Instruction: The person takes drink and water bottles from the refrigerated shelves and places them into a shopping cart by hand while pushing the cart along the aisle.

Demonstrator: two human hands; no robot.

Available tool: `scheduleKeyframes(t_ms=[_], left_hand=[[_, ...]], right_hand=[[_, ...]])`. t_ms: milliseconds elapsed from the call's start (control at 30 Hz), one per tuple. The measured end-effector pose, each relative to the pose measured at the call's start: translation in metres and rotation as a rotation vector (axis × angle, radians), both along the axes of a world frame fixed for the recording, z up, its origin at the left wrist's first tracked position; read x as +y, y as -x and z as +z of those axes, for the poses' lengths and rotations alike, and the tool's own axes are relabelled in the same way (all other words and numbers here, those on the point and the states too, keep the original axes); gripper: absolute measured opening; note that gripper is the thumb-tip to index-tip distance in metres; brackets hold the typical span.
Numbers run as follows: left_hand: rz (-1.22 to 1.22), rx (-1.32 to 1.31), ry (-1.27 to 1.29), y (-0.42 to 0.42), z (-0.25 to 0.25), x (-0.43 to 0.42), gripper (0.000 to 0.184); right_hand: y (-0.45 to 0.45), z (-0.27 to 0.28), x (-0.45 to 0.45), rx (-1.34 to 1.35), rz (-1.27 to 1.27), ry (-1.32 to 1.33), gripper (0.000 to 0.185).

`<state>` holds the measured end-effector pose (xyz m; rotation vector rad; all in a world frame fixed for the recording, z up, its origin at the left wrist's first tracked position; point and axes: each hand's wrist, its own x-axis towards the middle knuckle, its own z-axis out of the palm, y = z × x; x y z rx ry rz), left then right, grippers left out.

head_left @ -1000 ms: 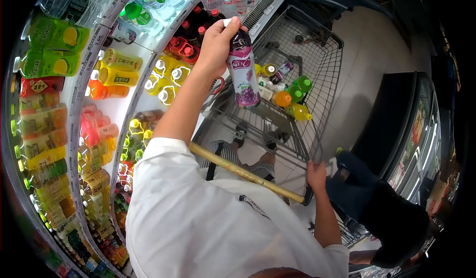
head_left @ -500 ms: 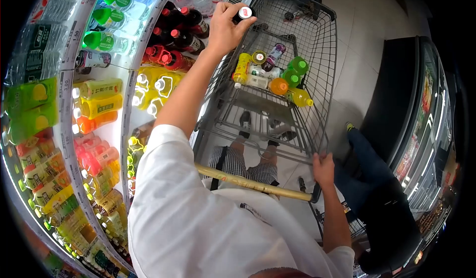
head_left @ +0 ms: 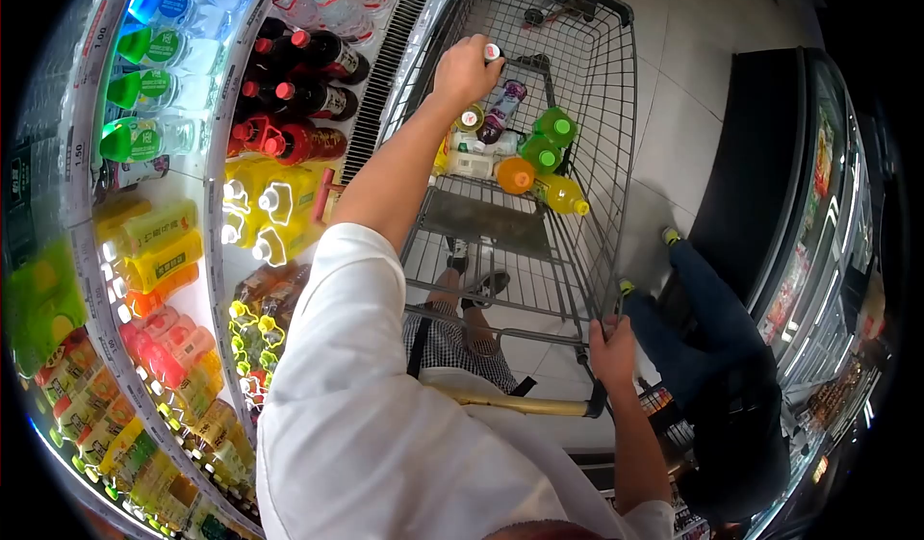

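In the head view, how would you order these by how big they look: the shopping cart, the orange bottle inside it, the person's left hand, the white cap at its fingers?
1. Shopping cart
2. Left hand
3. Orange bottle
4. White cap

Well left of the fingers of the left hand (head_left: 464, 76), a long, pale shelf-edge strip (head_left: 85, 107) reads "1.00", with "1.50" below it.

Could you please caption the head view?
Left hand holds a bottle over the shopping cart; right hand grips its side.
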<state>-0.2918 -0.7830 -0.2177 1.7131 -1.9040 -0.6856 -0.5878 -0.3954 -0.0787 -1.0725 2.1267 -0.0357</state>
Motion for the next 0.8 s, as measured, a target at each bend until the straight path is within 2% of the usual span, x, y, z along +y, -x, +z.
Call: scheduleKeyframes(t_ms=[167, 267, 367, 567, 667, 800], left_hand=[[0.001, -0.139, -0.242, 0.008, -0.054, 0.002, 0.039], [0.033, -0.185, -0.283, 0.010, -0.079, 0.004, 0.035], [-0.006, -0.295, -0.412, 0.011, -0.086, 0.004, 0.038], [-0.193, -0.486, -0.404, 0.021, -0.064, 0.012, 0.040], [-0.138, -0.469, -0.379, 0.020, -0.058, 0.022, 0.043], [-0.145, -0.366, -0.276, 0.006, -0.040, 0.039, 0.037]], right_hand=[[0.001, 0.001, 0.000, -0.075, -0.056, -0.003, 0.036], [0.001, 0.000, 0.001, -0.079, -0.051, 0.014, 0.035], [0.003, -0.002, 0.002, -0.049, -0.031, -0.007, 0.034], [-0.004, 0.009, -0.008, -0.052, -0.038, -0.015, 0.033], [-0.003, 0.007, -0.005, -0.064, -0.075, -0.049, 0.035], [-0.003, 0.007, -0.003, 0.007, 0.017, -0.006, 0.039]])
